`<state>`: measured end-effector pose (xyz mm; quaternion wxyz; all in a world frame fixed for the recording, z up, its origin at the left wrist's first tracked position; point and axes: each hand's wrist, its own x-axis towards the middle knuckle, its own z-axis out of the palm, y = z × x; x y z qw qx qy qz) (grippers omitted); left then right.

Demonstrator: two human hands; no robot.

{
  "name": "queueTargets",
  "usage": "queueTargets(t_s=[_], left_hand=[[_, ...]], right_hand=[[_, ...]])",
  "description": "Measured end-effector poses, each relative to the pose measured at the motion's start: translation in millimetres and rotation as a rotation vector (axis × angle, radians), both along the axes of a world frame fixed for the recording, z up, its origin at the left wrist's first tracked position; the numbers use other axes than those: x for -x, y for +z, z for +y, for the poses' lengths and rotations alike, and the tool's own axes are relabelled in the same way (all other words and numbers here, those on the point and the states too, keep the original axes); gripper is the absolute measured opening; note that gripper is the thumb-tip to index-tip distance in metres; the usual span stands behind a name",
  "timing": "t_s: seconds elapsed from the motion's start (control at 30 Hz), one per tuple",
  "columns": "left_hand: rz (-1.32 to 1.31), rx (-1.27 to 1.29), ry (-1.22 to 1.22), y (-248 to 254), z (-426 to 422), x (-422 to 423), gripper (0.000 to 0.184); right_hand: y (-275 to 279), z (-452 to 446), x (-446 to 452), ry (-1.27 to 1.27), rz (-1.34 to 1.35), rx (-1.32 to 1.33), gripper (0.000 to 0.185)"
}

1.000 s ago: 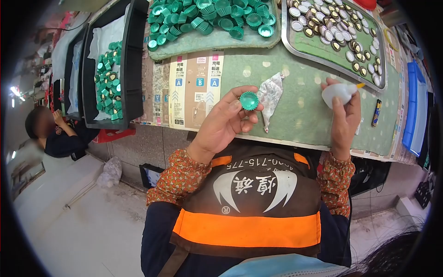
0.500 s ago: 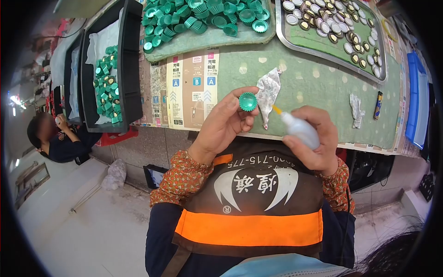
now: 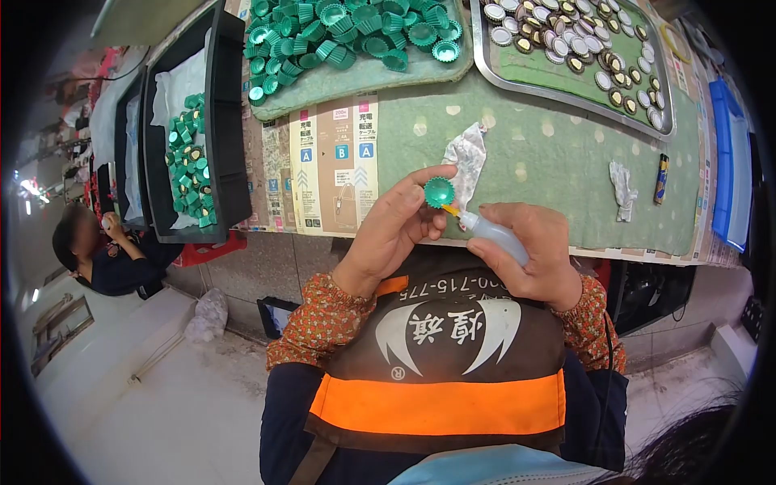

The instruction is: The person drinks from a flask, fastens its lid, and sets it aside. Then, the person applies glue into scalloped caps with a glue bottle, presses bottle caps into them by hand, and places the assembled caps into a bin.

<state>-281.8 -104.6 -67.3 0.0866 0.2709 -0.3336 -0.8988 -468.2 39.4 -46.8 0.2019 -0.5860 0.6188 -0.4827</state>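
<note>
My left hand (image 3: 396, 222) pinches a small green fluted cup (image 3: 439, 191) between thumb and fingers, its hollow facing up toward me. In my right hand (image 3: 533, 246) is a translucent squeeze bottle (image 3: 499, 240), tilted so its yellow nozzle (image 3: 450, 209) sits at the cup's lower rim. Whether the nozzle touches the rim or anything is coming out, I cannot tell. Behind the cup a crumpled white tissue (image 3: 466, 162) lies on the green cloth (image 3: 533, 162).
Many green cups (image 3: 356, 28) lie on a cloth-covered board at the back. A metal tray (image 3: 566, 105) holds round discs. Green pieces fill part of a black bin (image 3: 230, 162) at left. Another tissue (image 3: 623, 191) and a lighter-like stick (image 3: 662, 179) lie right. A co-worker (image 3: 105, 250) sits at far left.
My right hand has brought the squeeze bottle left and tilted it, so the nozzle has gone from beside the tissue to the green cup. My left hand keeps hold of the cup.
</note>
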Motion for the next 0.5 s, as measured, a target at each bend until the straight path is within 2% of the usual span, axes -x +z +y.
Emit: queueTargets(t_s=[0.5], left_hand=[[-0.006, -0.013, -0.014, -5.3, 2.4, -0.5, 0.058]], right_hand=[[-0.8, 0.8, -1.4, 0.018, -0.019, -0.032, 0.031]])
